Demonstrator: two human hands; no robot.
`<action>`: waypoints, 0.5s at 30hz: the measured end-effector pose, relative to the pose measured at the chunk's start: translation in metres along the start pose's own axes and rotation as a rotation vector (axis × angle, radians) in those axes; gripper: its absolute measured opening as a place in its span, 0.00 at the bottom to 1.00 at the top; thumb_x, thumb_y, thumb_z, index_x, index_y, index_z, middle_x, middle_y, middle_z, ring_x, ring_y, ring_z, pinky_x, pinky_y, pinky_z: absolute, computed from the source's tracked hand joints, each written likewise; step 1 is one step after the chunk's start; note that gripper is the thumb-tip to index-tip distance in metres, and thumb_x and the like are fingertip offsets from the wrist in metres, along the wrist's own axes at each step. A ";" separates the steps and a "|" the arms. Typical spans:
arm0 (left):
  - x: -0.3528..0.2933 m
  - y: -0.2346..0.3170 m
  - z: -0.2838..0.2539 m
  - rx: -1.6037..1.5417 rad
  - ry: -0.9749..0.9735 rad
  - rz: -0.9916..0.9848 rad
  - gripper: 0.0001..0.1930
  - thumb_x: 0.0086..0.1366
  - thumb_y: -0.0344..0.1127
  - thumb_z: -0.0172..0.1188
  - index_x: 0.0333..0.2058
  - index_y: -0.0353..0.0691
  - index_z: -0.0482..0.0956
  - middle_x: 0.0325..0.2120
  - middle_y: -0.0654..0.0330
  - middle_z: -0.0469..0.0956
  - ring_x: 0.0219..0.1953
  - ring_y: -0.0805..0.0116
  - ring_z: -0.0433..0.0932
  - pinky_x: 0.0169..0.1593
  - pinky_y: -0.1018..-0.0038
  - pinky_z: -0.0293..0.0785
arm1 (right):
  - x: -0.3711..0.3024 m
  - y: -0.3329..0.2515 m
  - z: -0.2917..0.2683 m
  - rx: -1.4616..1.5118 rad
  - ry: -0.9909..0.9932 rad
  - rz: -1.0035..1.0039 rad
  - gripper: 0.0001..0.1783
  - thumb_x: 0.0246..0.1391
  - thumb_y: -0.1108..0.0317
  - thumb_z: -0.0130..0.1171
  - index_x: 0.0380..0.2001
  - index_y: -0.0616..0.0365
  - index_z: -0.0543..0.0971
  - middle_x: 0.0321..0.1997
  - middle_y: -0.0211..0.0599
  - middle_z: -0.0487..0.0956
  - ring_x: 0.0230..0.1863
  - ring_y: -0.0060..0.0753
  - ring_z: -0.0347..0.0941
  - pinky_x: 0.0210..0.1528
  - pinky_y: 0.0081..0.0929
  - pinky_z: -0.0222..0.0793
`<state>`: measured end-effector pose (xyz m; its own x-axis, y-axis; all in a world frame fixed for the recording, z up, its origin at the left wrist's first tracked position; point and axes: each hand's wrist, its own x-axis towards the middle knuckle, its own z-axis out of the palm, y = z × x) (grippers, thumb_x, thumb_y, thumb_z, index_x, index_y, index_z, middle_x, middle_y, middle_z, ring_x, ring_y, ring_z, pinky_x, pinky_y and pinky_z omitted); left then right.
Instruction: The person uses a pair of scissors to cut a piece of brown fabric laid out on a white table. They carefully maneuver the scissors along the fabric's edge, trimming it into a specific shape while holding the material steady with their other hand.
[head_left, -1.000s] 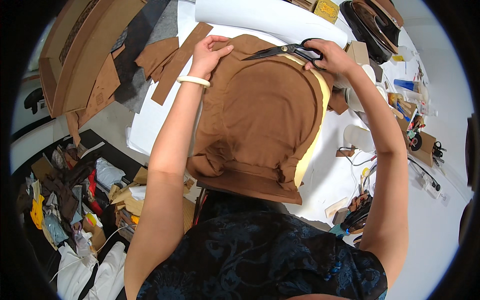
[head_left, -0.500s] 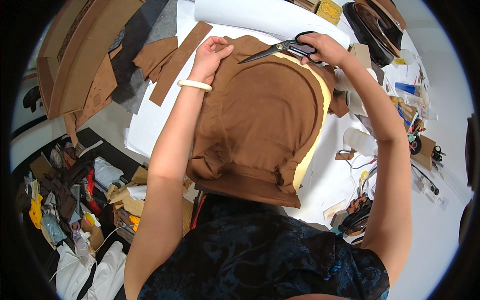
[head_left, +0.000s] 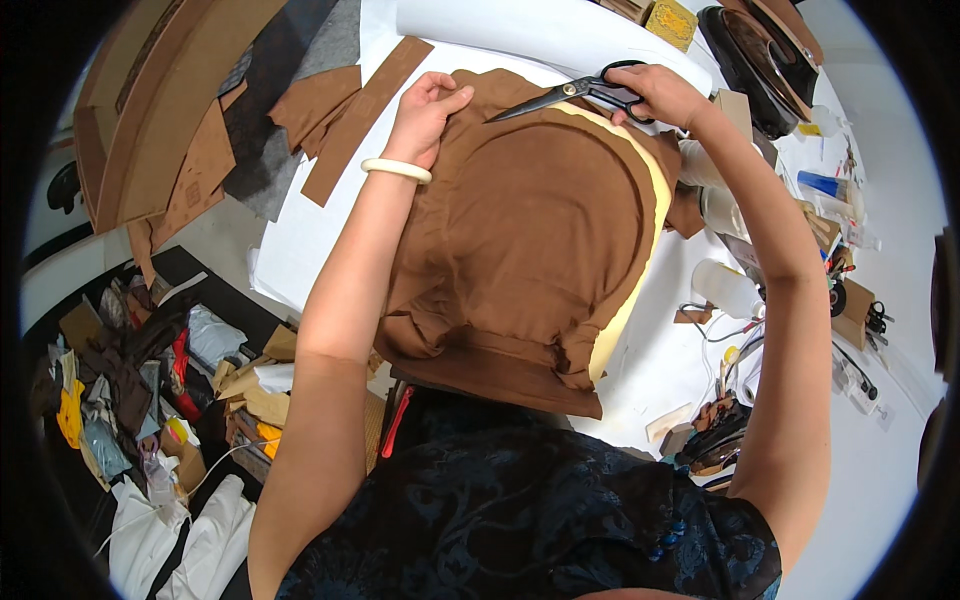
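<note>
A large brown piece of soft leather or fabric (head_left: pixel 540 230) lies before me, with a raised curved ridge and gathered folds along its near edge. Cream-yellow backing (head_left: pixel 655 215) shows along its right side. My right hand (head_left: pixel 655 97) grips the handles of black scissors (head_left: pixel 572 90) at the far right edge. The blades point left across the brown piece and look closed or nearly so. At the far left edge, my left hand (head_left: pixel 428 118) pinches the brown material between thumb and fingers. A white bangle (head_left: pixel 397 169) circles my left wrist.
Brown strips (head_left: pixel 367 120) and a white paper roll (head_left: pixel 550 40) lie beyond. A white bottle (head_left: pixel 725 287), cables and small tools crowd the right, with a dark iron (head_left: pixel 755 65) farther back. A black bin of scraps (head_left: pixel 140 390) stands at left.
Both hands and the scissors have shifted very slightly right in the picture, along with the surroundings. Each hand keeps its hold.
</note>
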<state>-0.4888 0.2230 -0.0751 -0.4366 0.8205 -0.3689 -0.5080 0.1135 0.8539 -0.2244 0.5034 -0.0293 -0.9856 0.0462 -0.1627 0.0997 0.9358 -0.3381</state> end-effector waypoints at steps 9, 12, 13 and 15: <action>0.006 0.000 -0.010 0.036 -0.030 -0.006 0.12 0.63 0.26 0.72 0.36 0.42 0.74 0.36 0.68 0.77 0.40 0.77 0.74 0.49 0.78 0.72 | 0.004 -0.006 -0.013 -0.080 -0.098 0.067 0.23 0.51 0.69 0.67 0.52 0.52 0.76 0.39 0.48 0.82 0.43 0.60 0.78 0.44 0.51 0.72; 0.005 0.005 -0.006 0.069 -0.027 0.003 0.12 0.63 0.26 0.73 0.36 0.42 0.74 0.36 0.68 0.77 0.41 0.78 0.74 0.49 0.78 0.72 | 0.000 -0.005 -0.008 -0.041 0.112 -0.110 0.25 0.51 0.63 0.70 0.52 0.54 0.75 0.43 0.47 0.82 0.44 0.59 0.78 0.45 0.50 0.73; 0.003 0.006 -0.005 0.076 -0.025 0.004 0.12 0.63 0.26 0.73 0.36 0.42 0.74 0.36 0.68 0.77 0.41 0.78 0.74 0.49 0.78 0.72 | 0.002 -0.009 -0.008 -0.023 0.065 -0.071 0.27 0.51 0.59 0.71 0.52 0.57 0.76 0.46 0.45 0.82 0.45 0.58 0.78 0.45 0.49 0.74; 0.001 0.008 -0.003 0.082 -0.023 0.000 0.13 0.62 0.26 0.73 0.35 0.42 0.74 0.36 0.68 0.77 0.41 0.78 0.74 0.49 0.78 0.72 | 0.009 -0.016 -0.007 0.009 0.063 -0.084 0.27 0.52 0.60 0.71 0.52 0.57 0.76 0.46 0.45 0.82 0.45 0.58 0.78 0.45 0.49 0.74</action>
<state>-0.4957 0.2229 -0.0694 -0.4189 0.8329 -0.3616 -0.4455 0.1585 0.8812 -0.2360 0.4909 -0.0186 -0.9971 -0.0101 -0.0750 0.0174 0.9342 -0.3564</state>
